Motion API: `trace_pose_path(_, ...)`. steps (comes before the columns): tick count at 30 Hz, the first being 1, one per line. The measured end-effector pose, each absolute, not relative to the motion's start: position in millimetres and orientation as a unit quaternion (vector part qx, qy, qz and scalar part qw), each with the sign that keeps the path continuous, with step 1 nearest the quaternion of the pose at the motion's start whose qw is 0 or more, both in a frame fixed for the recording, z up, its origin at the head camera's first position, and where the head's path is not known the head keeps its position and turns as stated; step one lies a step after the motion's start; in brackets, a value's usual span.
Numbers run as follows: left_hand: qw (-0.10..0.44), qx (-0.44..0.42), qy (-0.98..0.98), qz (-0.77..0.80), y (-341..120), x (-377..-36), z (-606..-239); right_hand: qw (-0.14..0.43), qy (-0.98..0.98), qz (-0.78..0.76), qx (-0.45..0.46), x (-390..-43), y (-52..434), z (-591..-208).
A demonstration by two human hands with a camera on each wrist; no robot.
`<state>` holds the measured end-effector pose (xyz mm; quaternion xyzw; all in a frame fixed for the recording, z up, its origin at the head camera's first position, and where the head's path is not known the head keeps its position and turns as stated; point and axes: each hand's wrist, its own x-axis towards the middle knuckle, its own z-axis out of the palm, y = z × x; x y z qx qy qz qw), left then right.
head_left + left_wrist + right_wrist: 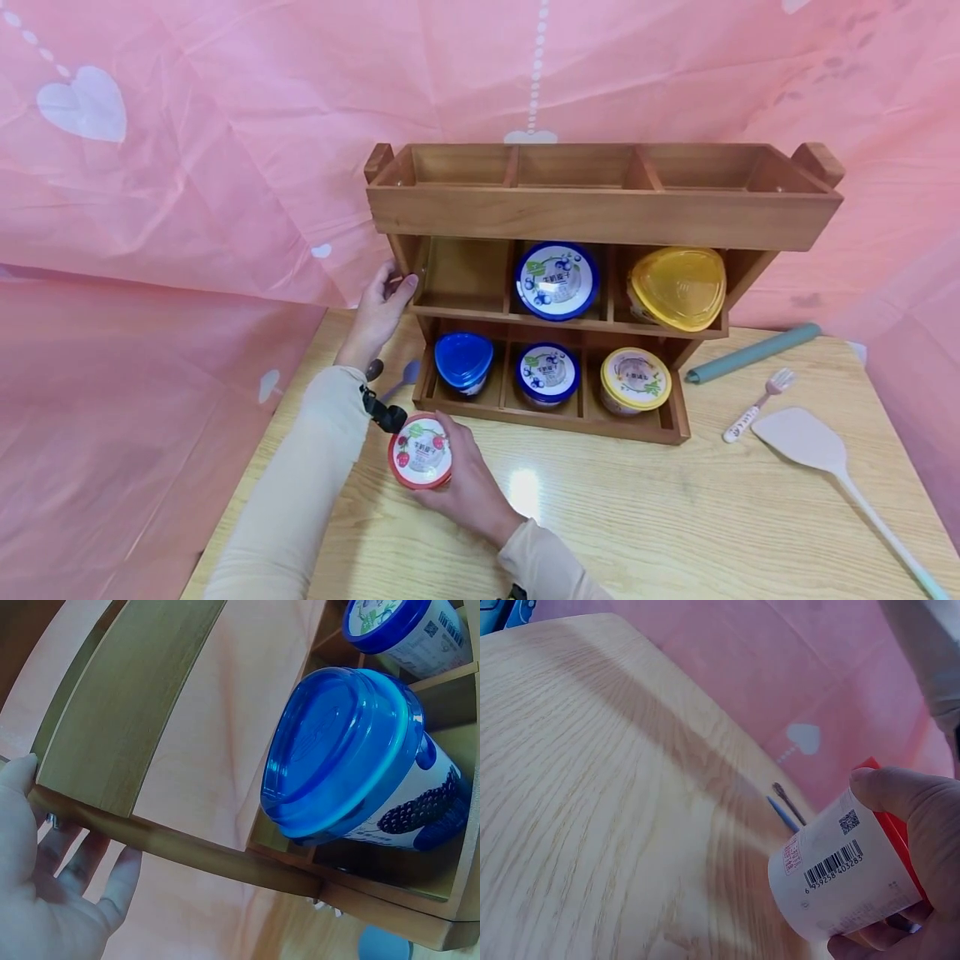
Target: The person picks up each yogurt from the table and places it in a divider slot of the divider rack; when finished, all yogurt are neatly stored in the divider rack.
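Note:
My right hand [438, 463] grips a red-lidded cup [420, 452] with a strawberry label, tilted just above the wooden table [675, 517] in front of the rack. The right wrist view shows the same cup [817, 889] with a barcode on its white side, held in that hand [859, 862]. My left hand [394, 285] holds the left side board of the three-tier wooden rack [600, 212] at its middle shelf. In the left wrist view the left hand [52, 806] has its thumb on the board's [112, 720] front edge and its fingers behind it.
The rack's middle shelf holds a blue-rimmed tub [556, 281] and a yellow-lidded tub [677, 287]. Its lower shelf holds a blue-lidded cup [462, 360] [352, 750], a blue-rimmed cup [547, 373] and a yellow-rimmed cup [634, 379]. A green roll [753, 352], fork [757, 404] and spatula [806, 437] lie at right; a blue spoon [405, 375] lies by the rack.

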<state>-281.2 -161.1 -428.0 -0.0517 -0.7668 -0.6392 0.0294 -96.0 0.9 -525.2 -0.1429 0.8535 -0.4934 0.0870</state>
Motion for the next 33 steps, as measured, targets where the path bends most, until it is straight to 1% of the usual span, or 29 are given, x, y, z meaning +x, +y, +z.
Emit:
trace_pose_path(9, 0.028, -0.05, -0.769, -0.637, -161, -280, -428, 0.052, 0.832, -0.539, -0.119, -87, 23, -506)
trace_pose_path(13, 0.024, -0.048, -0.769, -0.637, -161, -278, -426, 0.036, 0.823, -0.559, -0.1, -88, 32, -490)
trace_pose_path(18, 0.02, -0.049, -0.765, -0.641, -161, -278, -425, -0.007, 0.821, -0.564, -0.092, -96, 45, -463)
trace_pose_path(25, 0.017, -0.044, -0.769, -0.637, -162, -279, -425, -0.032, 0.821, -0.563, -0.094, -118, 59, -424)
trace_pose_path(26, 0.015, -0.042, -0.77, -0.637, -161, -277, -421, -0.037, 0.822, -0.559, -0.098, -123, 60, -419)
trace_pose_path(32, -0.007, -0.034, -0.777, -0.629, -162, -274, -417, -0.081, 0.823, -0.546, -0.133, -153, 60, -387)
trace_pose_path(33, -0.006, -0.034, -0.778, -0.628, -163, -276, -421, -0.088, 0.823, -0.544, -0.138, -157, 59, -383)
